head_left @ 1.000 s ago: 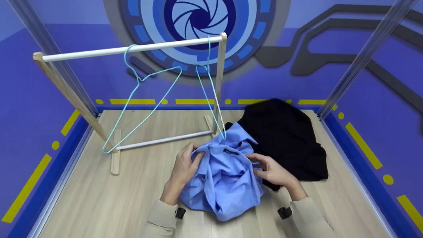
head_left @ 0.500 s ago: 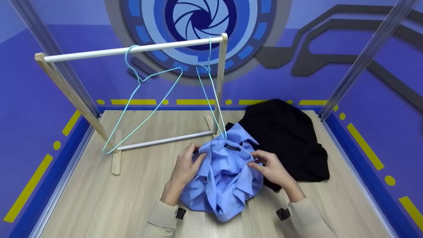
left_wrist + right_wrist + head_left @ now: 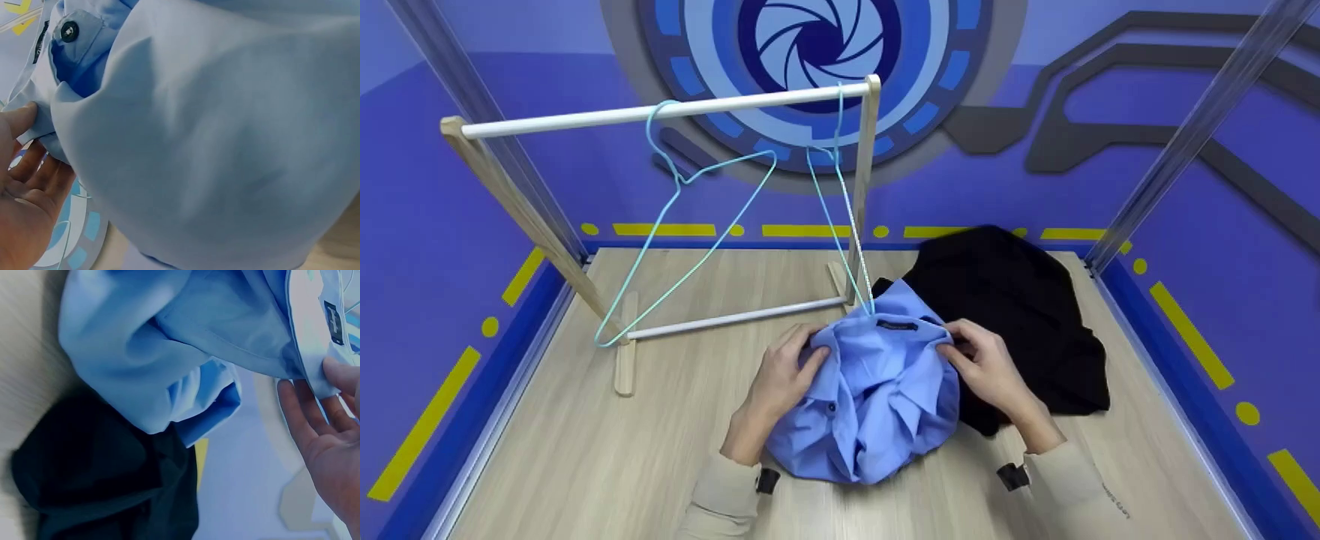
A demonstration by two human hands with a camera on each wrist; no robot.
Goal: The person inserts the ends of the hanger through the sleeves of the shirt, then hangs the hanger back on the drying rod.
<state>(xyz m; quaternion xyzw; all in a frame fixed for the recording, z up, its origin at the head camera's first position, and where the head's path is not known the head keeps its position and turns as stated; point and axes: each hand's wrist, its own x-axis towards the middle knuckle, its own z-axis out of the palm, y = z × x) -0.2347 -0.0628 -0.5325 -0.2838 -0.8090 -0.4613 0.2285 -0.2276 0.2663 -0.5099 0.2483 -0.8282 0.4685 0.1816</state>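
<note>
A light blue shirt (image 3: pixel 877 405) hangs bunched between both hands, its collar spread and a dark label (image 3: pixel 897 325) facing up. My left hand (image 3: pixel 780 375) pinches the collar's left side between thumb and fingers; a dark button (image 3: pixel 70 31) shows near it in the left wrist view. On the collar's other side, my right hand (image 3: pixel 990 367) pinches the edge, with the thumb on top and the fingers beneath, as the right wrist view shows. The lower corner of a light blue hanger (image 3: pixel 855 225) reaches down to the shirt just behind the collar; whether they touch I cannot tell.
A rack with a white top bar (image 3: pixel 660 112) and wooden legs stands at the back left. A second light blue hanger (image 3: pixel 660 225) hangs on it. Black cloth (image 3: pixel 1027 322) lies heaped on the wooden tabletop (image 3: pixel 607 465), right of the shirt. Blue panels enclose the table.
My right hand has taken hold of the collar's right side and drawn it outward to the right and slightly up. The collar is spread wider, and the left hand keeps its grip almost unmoved.
</note>
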